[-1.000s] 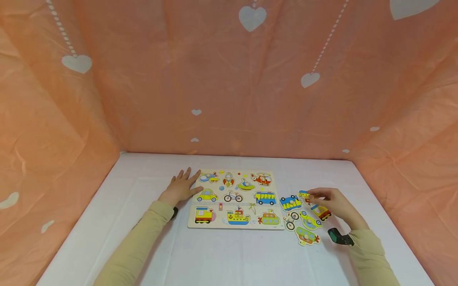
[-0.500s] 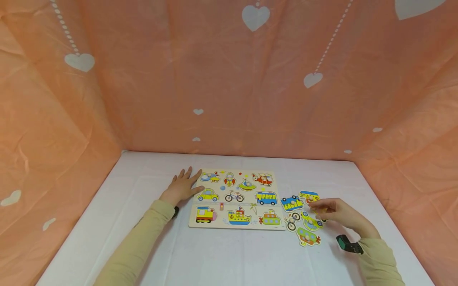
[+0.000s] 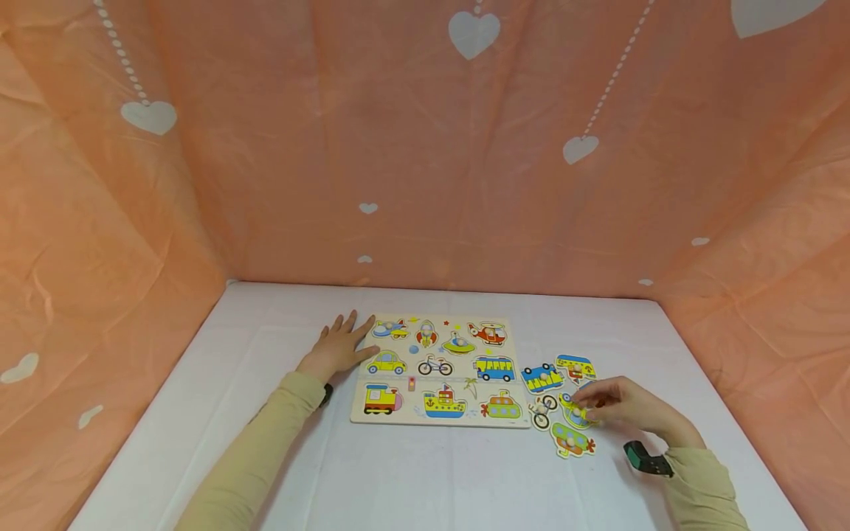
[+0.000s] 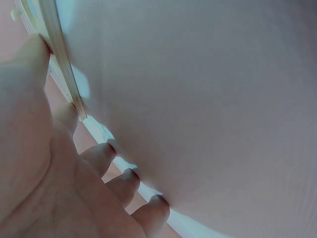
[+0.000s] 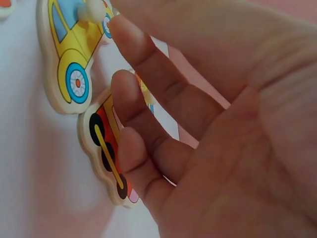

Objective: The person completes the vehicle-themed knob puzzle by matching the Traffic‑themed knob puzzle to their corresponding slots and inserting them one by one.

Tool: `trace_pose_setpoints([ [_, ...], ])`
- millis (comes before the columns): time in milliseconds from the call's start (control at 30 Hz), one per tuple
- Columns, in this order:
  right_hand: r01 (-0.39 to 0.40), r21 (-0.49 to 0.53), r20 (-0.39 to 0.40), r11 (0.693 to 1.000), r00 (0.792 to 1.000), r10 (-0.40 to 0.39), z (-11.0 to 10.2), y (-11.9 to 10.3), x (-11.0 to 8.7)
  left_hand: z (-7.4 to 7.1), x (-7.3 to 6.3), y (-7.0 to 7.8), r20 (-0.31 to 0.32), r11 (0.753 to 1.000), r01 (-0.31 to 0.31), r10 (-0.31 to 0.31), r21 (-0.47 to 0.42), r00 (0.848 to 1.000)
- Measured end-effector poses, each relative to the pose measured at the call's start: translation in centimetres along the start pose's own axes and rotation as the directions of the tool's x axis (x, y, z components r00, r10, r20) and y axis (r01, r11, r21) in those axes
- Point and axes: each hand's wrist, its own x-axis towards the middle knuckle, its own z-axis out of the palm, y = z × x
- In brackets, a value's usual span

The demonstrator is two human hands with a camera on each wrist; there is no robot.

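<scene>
My left hand (image 3: 339,349) lies with fingers spread at the left edge of a wooden peg puzzle board (image 3: 406,377). Its thumb and index fingertip touch the board's edge in the left wrist view. Over the loose pieces right of the board, my right hand (image 3: 620,404) has its fingers loosely bent and holds nothing. Its thumb and index finger are parted around the yellow car piece (image 5: 69,49), close to the white knob (image 5: 92,10). A train piece (image 5: 106,156) lies under the other fingers, mostly hidden in the head view.
Beside the board lie an upside-down bus piece (image 3: 541,377), a boat piece (image 3: 576,365), a bicycle piece (image 3: 541,413) and a submarine piece (image 3: 571,441). Pink curtains (image 3: 425,169) with white hearts enclose the white table (image 3: 412,479).
My right hand has moved from the boat piece down and toward me, past the train piece to the car piece. The left hand has stayed at the board.
</scene>
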Motion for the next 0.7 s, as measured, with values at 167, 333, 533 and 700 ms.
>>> trace_pose_setpoints([
  [167, -0.023, -0.007, -0.008, 1.0, 1.0, 0.023, 0.2, 0.0, 0.0, 0.1, 0.0, -0.1, -0.007, 1.0, 0.0, 0.0, -0.006, 1.0],
  [333, -0.033, -0.033, -0.029, 0.999, 0.999, 0.032, 0.5, -0.2, 0.1, 0.1, -0.1, 0.0, -0.01, 1.0, -0.001, 0.001, -0.008, 1.0],
  [533, -0.045, -0.101, -0.071, 0.994, 0.997, 0.038, 0.9, -0.3, 0.3, 0.1, 0.0, -0.1, -0.02, 1.0, -0.012, 0.012, 0.003, 1.0],
  [700, -0.018, -0.163, -0.094, 0.986, 0.996, 0.002, 1.2, -0.2, 0.4, 0.1, 0.0, -0.2, -0.023, 1.0, -0.016, 0.016, 0.009, 1.0],
])
